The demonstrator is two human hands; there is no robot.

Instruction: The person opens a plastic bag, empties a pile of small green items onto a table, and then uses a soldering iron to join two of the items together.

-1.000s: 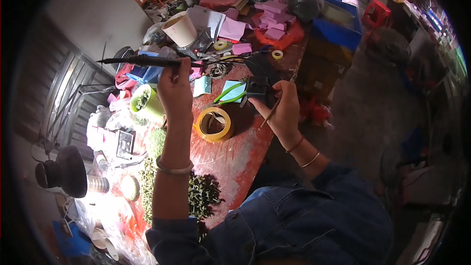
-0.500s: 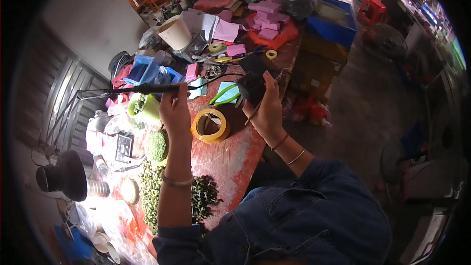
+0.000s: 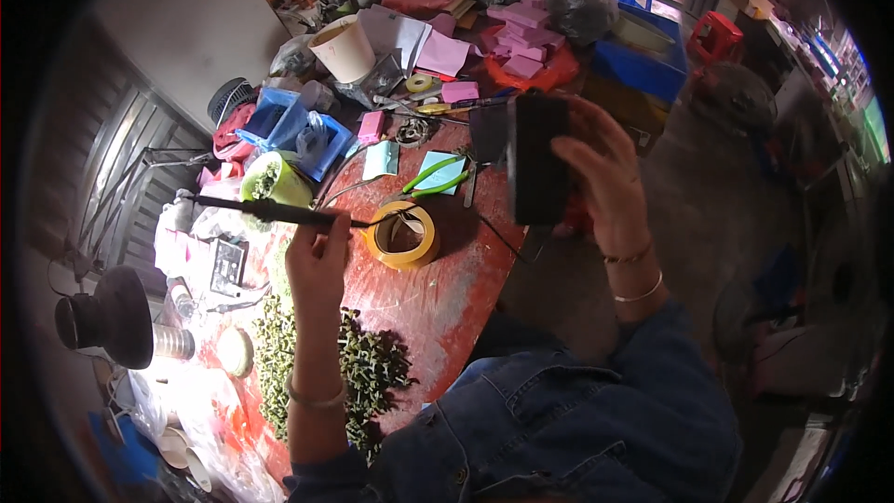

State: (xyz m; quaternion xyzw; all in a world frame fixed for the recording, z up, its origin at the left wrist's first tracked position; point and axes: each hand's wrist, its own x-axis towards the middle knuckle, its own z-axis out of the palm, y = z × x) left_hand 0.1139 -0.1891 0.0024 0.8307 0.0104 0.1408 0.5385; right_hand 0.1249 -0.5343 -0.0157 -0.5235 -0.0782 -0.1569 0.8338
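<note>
As seen from the head view, gripped near its cord end by curled fingers of the left hand [image 3: 317,265]: a black pen-shaped tool [image 3: 270,211], raised above the bench [image 3: 447,307], pointing leftward. Held, seemingly, by part-spread fingers of the right hand [image 3: 605,168], thumb hidden: a black block [image 3: 540,158], over the bench's right side. Picked up, judging by this: both; set down: neither; well apart. Too dark to tell: any work done on the block. Lying nearby: a yellow tape roll [image 3: 402,259], green-handled pliers [image 3: 445,188] and green foliage [image 3: 377,373].
</note>
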